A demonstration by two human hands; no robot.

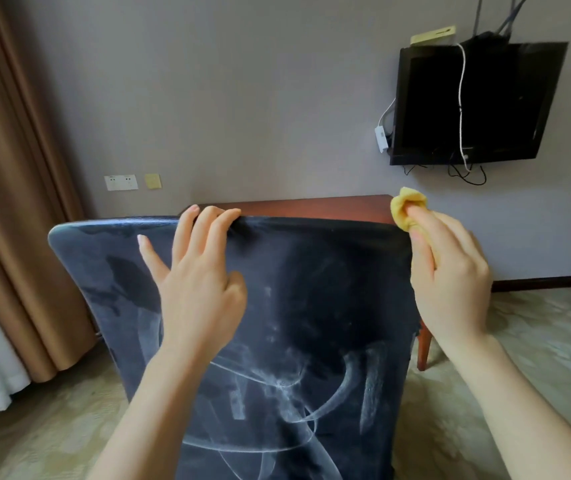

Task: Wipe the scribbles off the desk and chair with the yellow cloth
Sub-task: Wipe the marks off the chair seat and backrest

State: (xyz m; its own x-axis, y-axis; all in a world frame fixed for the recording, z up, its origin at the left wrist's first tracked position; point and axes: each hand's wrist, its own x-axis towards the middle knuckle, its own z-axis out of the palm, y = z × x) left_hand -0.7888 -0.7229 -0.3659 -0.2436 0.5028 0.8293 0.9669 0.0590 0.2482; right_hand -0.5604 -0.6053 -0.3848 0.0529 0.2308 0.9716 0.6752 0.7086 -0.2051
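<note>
Scribbles (287, 386) cover the chair (329, 289) back nearest you, your left hand (197, 282) lies spread at its top edge, your right hand (450, 271) pinches the bunched yellow cloth (405, 206) at its corner, so you're mid-chair: sweep downward before the desk (311, 207) beyond.

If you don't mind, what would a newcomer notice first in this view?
The dark chair back fills the middle, its lower half covered in white scribbles. The left hand rests on its top edge, while the right hand grips the yellow cloth at its top right corner.
</note>
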